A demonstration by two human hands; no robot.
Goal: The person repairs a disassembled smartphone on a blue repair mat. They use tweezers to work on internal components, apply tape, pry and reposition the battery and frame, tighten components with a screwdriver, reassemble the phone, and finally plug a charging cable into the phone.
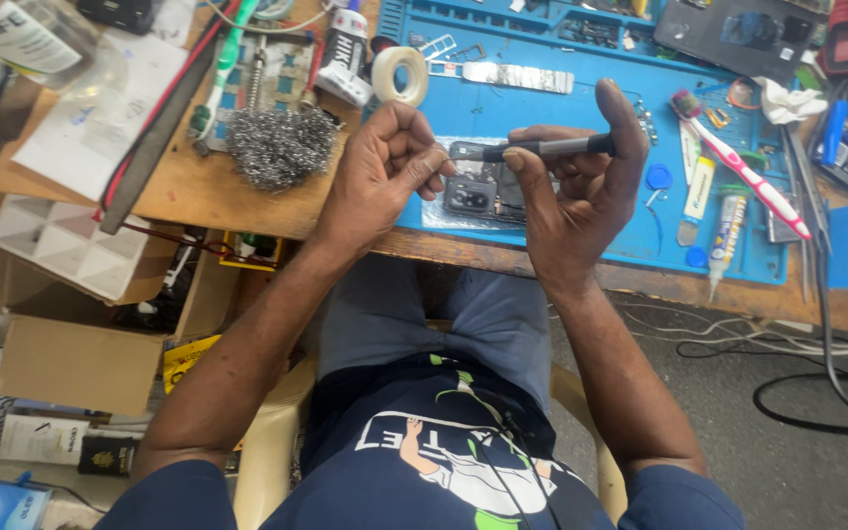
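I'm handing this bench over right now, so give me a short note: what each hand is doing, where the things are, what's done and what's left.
Right hand: holds a slim dark screwdriver, tip pointing toward the left hand.
Left hand: fingertips pinch at the screwdriver's tip, above the phone.
Phone: lies on the blue mat with its back cover off and insides showing.
Nearby: tape roll, steel wool, pink toothbrush, glue tube.
Done: the phone is opened.
Left: cannot tell which screws are out; the phone is still open.
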